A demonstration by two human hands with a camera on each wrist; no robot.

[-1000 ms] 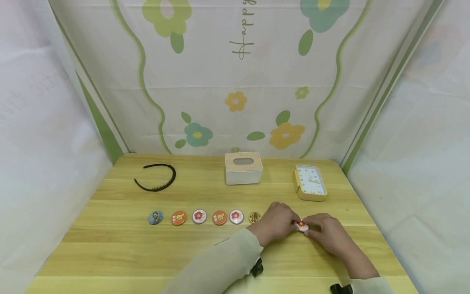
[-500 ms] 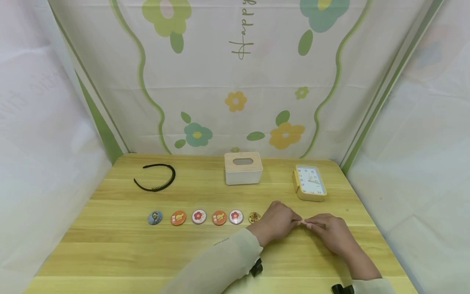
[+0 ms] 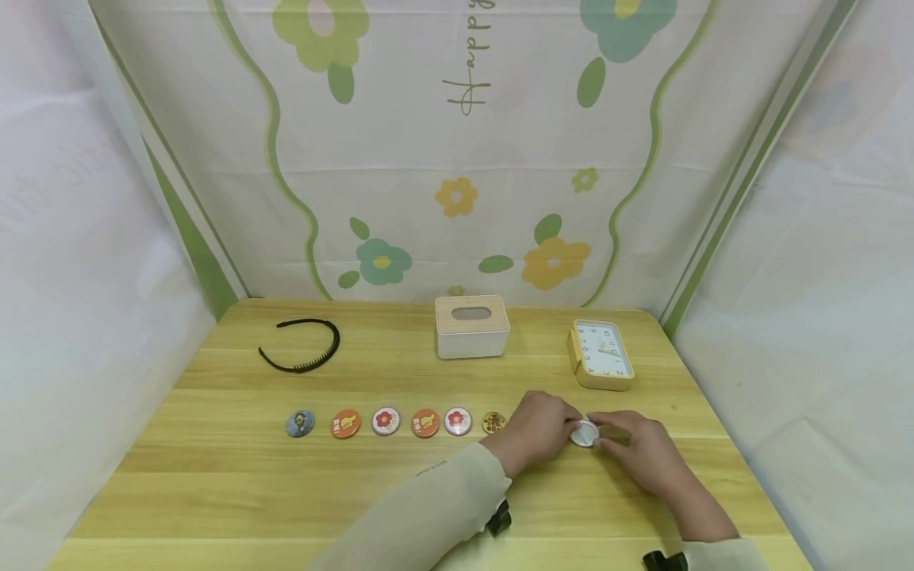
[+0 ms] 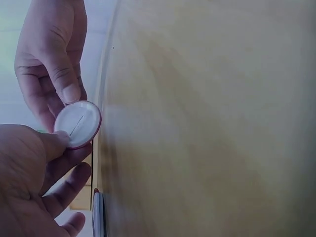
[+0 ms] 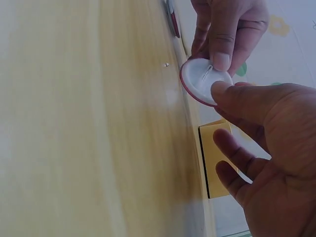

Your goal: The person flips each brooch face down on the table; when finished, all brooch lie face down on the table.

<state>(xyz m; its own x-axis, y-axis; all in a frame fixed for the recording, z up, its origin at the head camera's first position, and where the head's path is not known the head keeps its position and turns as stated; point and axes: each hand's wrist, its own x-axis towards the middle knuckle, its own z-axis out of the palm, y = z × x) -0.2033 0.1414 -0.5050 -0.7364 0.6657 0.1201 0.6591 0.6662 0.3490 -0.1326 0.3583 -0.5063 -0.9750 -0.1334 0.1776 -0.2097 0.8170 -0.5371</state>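
Observation:
A round pin badge (image 3: pixel 585 434) is held just above the table, its white back with the pin facing up. My left hand (image 3: pixel 535 428) pinches its left edge, and my right hand (image 3: pixel 640 450) pinches the opposite side. In the left wrist view the left thumb presses on the badge's back (image 4: pixel 85 123), and a reddish rim shows around it. The right wrist view shows both thumbs on the badge (image 5: pixel 197 79), close to the thin metal pin. The printed front is hidden from every view now.
Left of my hands runs a row of badges: blue (image 3: pixel 301 423), orange (image 3: pixel 346 423), red-flowered (image 3: pixel 386 421) and others, ending in a gold one (image 3: pixel 493 422). Behind stand a black headband (image 3: pixel 332 346), a tissue box (image 3: pixel 472 342) and a yellow alarm clock (image 3: pixel 604 381). Fabric walls enclose the table.
The badge has turned over between my fingers: its flowered front showed first, then its edge, now its white back. Both hands have stayed nearly in place.

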